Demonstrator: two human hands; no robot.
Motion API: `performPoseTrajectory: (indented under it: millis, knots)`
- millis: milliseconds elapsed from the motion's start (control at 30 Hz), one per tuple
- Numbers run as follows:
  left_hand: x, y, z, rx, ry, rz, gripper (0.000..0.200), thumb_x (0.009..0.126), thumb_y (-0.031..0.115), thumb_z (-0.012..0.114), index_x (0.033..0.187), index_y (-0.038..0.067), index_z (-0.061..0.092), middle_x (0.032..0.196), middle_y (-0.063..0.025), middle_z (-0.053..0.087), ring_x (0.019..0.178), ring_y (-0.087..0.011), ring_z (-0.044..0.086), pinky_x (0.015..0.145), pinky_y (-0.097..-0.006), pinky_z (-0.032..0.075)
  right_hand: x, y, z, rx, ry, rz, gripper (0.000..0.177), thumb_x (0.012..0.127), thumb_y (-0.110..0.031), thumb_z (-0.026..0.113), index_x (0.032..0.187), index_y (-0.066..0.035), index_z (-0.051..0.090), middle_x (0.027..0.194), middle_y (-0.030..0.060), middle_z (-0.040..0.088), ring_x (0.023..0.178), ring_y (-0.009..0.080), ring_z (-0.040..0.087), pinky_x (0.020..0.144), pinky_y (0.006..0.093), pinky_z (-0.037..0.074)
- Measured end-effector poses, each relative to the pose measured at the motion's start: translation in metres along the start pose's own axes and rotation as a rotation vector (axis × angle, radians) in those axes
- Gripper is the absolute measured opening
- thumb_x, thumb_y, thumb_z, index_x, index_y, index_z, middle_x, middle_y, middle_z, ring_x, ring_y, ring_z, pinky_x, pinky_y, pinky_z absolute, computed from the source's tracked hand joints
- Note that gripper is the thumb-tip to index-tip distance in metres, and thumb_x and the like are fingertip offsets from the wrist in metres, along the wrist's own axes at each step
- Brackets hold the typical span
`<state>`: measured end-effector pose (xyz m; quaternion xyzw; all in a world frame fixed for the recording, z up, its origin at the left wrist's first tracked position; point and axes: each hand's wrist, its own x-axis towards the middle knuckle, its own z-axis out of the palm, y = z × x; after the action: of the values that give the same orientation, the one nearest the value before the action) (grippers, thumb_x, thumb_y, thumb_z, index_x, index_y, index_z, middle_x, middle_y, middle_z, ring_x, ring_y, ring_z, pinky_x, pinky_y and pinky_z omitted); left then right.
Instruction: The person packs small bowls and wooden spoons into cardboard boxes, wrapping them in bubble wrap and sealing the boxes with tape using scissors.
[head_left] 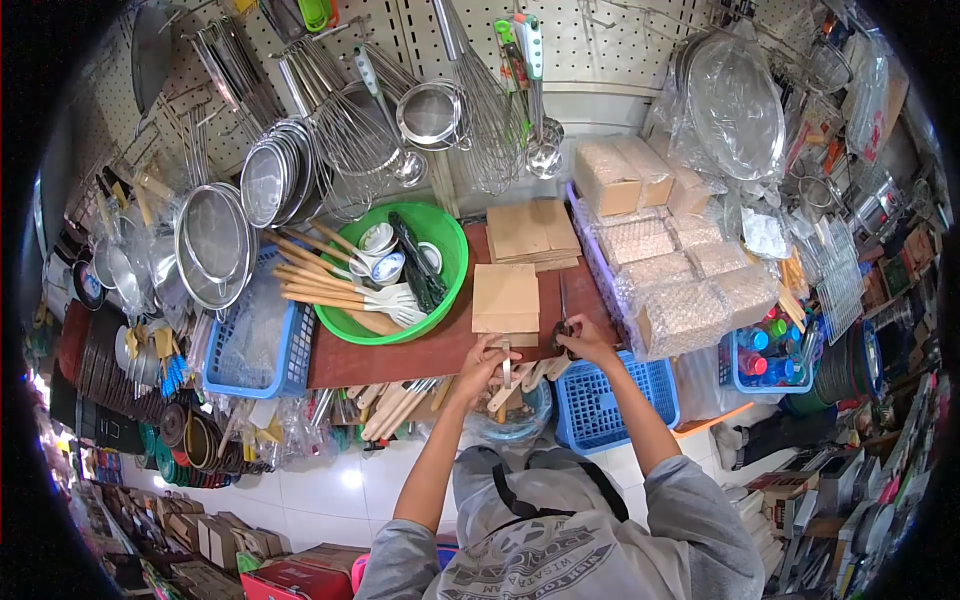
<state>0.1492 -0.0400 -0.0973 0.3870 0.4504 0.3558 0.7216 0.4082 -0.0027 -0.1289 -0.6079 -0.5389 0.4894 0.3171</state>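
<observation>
My left hand (482, 368) is closed on a roll of tape (506, 368), held on edge at the front edge of the red-brown table. Just beyond it lies a flat brown cardboard piece (505, 292). My right hand (588, 340) is closed around the dark handles of a pair of scissors (562, 300), whose blades point away from me. A stack of flat cardboard (532, 230) sits farther back on the table (430, 365).
A green basin (455, 290) at left holds wooden-handled spatulas, small bowls and dark wrapped items. Bubble-wrapped boxes (680, 310) fill a purple crate (592, 240) at right. Blue baskets (590, 420) stand below. Strainers (215, 245) and whisks (485, 110) hang ahead.
</observation>
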Motion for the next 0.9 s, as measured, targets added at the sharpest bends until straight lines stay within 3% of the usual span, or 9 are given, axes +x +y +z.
performPoseTrajectory:
  millis: [33, 133, 233, 333, 433, 533, 733, 833, 900]
  knots:
    - [0.000, -0.001, -0.002, 0.004, -0.004, 0.002, 0.049, 0.098, 0.015, 0.053, 0.141, 0.005, 0.031, 0.110, -0.0162, 0.067, 0.079, -0.0241, 0.071, 0.070, -0.0325, 0.059, -0.002, 0.003, 0.003, 0.055, 0.077, -0.073, 0.028, 0.081, -0.020, 0.076, 0.099, -0.009, 0.057, 0.066, -0.0001, 0.058, 0.056, 0.0054, 0.056, 0.046, 0.0238, 0.044]
    - [0.002, -0.007, -0.006, 0.012, -0.022, 0.003, 0.049, 0.098, 0.016, 0.053, 0.140, 0.005, 0.032, 0.110, -0.0163, 0.067, 0.079, -0.0242, 0.071, 0.071, -0.0321, 0.059, -0.016, -0.023, 0.002, 0.267, -0.021, -0.155, 0.029, 0.082, -0.021, 0.078, 0.091, -0.009, 0.054, 0.064, -0.0031, 0.053, 0.054, 0.0053, 0.050, 0.047, 0.0231, 0.040]
    - [-0.001, -0.007, -0.005, 0.024, -0.013, -0.021, 0.051, 0.098, 0.016, 0.053, 0.142, 0.004, 0.029, 0.111, -0.0165, 0.067, 0.080, -0.0245, 0.071, 0.071, -0.0320, 0.059, -0.034, -0.059, -0.012, -0.069, -0.164, -0.305, 0.029, 0.085, -0.026, 0.076, 0.093, -0.008, 0.056, 0.067, -0.0033, 0.053, 0.058, 0.0067, 0.047, 0.052, 0.0236, 0.039]
    - [-0.001, -0.009, -0.006, -0.001, -0.017, -0.006, 0.055, 0.097, 0.017, 0.054, 0.143, 0.004, 0.027, 0.112, -0.0169, 0.066, 0.080, -0.0252, 0.071, 0.071, -0.0318, 0.059, -0.033, -0.068, -0.016, -0.081, -0.374, -0.344, 0.032, 0.083, -0.032, 0.078, 0.095, -0.008, 0.059, 0.068, -0.0012, 0.053, 0.064, 0.0089, 0.047, 0.057, 0.0248, 0.039]
    - [-0.002, -0.011, -0.005, 0.009, -0.010, -0.001, 0.056, 0.097, 0.018, 0.054, 0.144, 0.005, 0.026, 0.113, -0.0173, 0.066, 0.081, -0.0259, 0.072, 0.072, -0.0324, 0.059, -0.036, -0.096, -0.031, -0.475, -0.466, -0.264, 0.043, 0.082, -0.044, 0.076, 0.097, -0.007, 0.062, 0.073, 0.0023, 0.058, 0.070, 0.0131, 0.054, 0.063, 0.0286, 0.043]
    - [-0.003, -0.010, -0.002, -0.003, 0.024, -0.019, 0.054, 0.097, 0.018, 0.054, 0.143, 0.006, 0.027, 0.113, -0.0176, 0.066, 0.081, -0.0266, 0.072, 0.072, -0.0332, 0.060, -0.030, -0.103, -0.035, -0.647, -0.534, -0.216, 0.054, 0.079, -0.056, 0.073, 0.098, -0.007, 0.063, 0.079, 0.0056, 0.062, 0.074, 0.0171, 0.058, 0.066, 0.0312, 0.045]
    - [-0.006, -0.010, 0.000, -0.005, 0.039, -0.013, 0.052, 0.097, 0.018, 0.054, 0.142, 0.006, 0.029, 0.113, -0.0178, 0.066, 0.081, -0.0276, 0.071, 0.073, -0.0349, 0.060, -0.017, -0.121, -0.052, -0.753, -0.714, -0.113, 0.068, 0.071, -0.068, 0.070, 0.104, -0.009, 0.064, 0.096, 0.0097, 0.068, 0.084, 0.0245, 0.063, 0.075, 0.0361, 0.049]
    - [-0.007, -0.009, 0.002, -0.018, 0.044, -0.011, 0.054, 0.096, 0.018, 0.054, 0.142, 0.006, 0.029, 0.112, -0.0175, 0.066, 0.081, -0.0277, 0.071, 0.074, -0.0352, 0.060, -0.016, -0.130, -0.053, -0.742, -0.766, 0.076, 0.064, 0.073, -0.065, 0.071, 0.102, -0.008, 0.063, 0.092, 0.0059, 0.065, 0.079, 0.0194, 0.061, 0.071, 0.0328, 0.049]
    - [-0.010, -0.007, 0.004, 0.001, 0.053, -0.019, 0.055, 0.096, 0.019, 0.055, 0.142, 0.006, 0.029, 0.112, -0.0178, 0.066, 0.081, -0.0274, 0.071, 0.073, -0.0355, 0.060, -0.015, -0.125, -0.052, -0.697, -0.792, 0.105, 0.058, 0.076, -0.059, 0.073, 0.103, -0.009, 0.062, 0.083, 0.0023, 0.061, 0.069, 0.0131, 0.057, 0.059, 0.0284, 0.046]
